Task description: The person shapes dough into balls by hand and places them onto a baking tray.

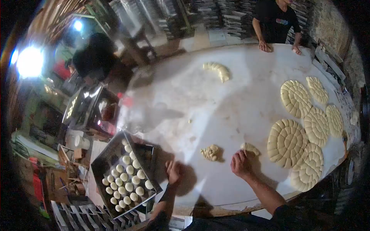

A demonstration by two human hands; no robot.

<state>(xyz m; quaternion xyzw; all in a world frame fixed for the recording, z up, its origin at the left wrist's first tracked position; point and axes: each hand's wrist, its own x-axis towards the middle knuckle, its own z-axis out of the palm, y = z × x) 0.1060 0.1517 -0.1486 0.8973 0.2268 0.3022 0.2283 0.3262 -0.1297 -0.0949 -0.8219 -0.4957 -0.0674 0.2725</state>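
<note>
On the white table [216, 115], my left hand [174, 172] is beside the tray of dough balls, its fingers curled; whatever it may hold is too small to make out. My right hand [241, 164] lies further right with bent fingers, close below a pale piece of dough [251, 148]. A lumpy heap of dough bits [212, 153] sits between the hands, nearer the right one. The metal tray [151, 154] at the left is tilted and holds several round white dough balls [129, 187].
Several scored dough spirals [287, 143] cover the table's right side. A curved dough strip [217, 70] lies toward the back. Across the table a person [277, 23] rests both hands at the edge. Slatted racks [83, 215] stand at the lower left.
</note>
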